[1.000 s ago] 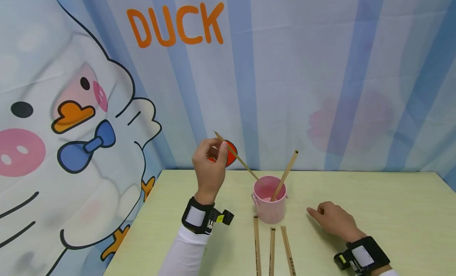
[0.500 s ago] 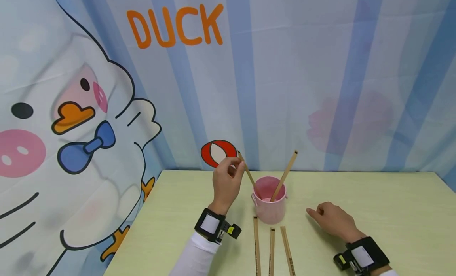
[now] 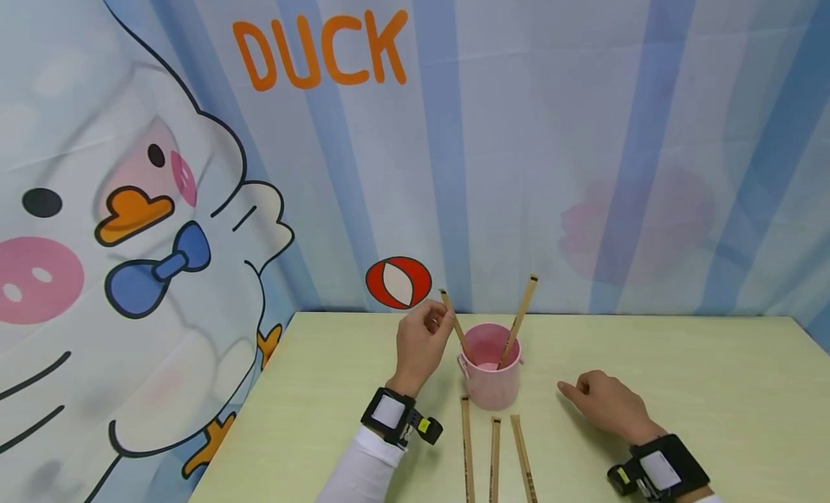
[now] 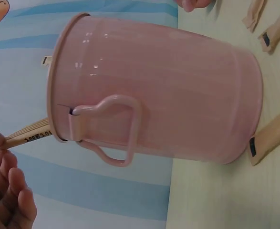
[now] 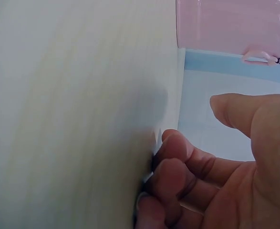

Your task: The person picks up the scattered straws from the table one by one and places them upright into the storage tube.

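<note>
My left hand [image 3: 423,342] pinches the upper part of a plain wooden pencil [image 3: 462,333] between thumb and fingers. This pencil slants into a pink bucket [image 3: 493,384], its lower end inside the left part of the mouth. A second pencil [image 3: 519,319] leans against the bucket's right side. Printed lettering shows on the held pencil [image 4: 37,134] in the left wrist view, close to the bucket's rim. My right hand [image 3: 606,402] rests on the table to the right of the bucket, fingers loosely curled, holding nothing.
Three more pencils lie on the table in front of the bucket: a left one [image 3: 467,449], a middle one [image 3: 496,456] and a right one [image 3: 524,456]. A small handle [image 4: 130,129] hangs on the bucket's side. A printed duck curtain [image 3: 519,143] stands behind the table [image 3: 713,373].
My left hand has moved right and down, bringing the pencil from a shallow slant to a steeper one inside the bucket. The other pencil there has tilted slightly. My right hand stays in place.
</note>
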`<state>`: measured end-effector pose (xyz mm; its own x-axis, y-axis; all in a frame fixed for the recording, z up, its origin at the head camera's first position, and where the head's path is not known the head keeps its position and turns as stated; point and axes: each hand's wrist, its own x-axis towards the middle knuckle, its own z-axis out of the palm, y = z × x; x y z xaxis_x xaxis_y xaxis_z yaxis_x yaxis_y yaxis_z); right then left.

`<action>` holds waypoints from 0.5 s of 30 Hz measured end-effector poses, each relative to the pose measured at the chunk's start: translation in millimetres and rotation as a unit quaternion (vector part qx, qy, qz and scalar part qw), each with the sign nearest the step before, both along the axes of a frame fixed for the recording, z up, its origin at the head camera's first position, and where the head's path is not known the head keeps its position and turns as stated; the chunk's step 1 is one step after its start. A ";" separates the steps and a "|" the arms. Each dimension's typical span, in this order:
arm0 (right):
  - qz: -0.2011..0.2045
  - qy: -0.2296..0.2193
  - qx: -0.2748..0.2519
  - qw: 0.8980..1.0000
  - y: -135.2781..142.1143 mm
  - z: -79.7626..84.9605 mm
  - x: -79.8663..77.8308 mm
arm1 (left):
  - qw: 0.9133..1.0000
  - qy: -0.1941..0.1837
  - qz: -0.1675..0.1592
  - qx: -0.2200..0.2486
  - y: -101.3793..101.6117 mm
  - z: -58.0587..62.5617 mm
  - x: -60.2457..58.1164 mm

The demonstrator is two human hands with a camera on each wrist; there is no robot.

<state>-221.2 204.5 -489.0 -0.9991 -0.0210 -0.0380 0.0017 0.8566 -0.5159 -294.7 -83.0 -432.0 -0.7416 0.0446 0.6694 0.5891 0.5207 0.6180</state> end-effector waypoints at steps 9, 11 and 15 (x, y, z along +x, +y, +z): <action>0.003 0.000 -0.006 1.000 -0.4 1.3 1.4 | 1.000 -0.013 -0.001 0.000 1.3 -4.5 -0.3; 0.003 0.001 -0.007 1.000 -0.2 1.2 1.4 | 1.000 -0.014 -0.007 0.003 1.0 -4.2 -0.4; 0.002 0.001 -0.009 1.000 0.1 0.8 1.2 | 1.000 -0.024 -0.016 0.007 -0.7 -5.3 -0.7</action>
<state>-219.9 204.6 -488.2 -0.9990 -0.0263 -0.0351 -0.0036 0.8474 -0.5309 -295.5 -83.7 -437.3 -0.7708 0.0608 0.6342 0.5756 0.4932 0.6522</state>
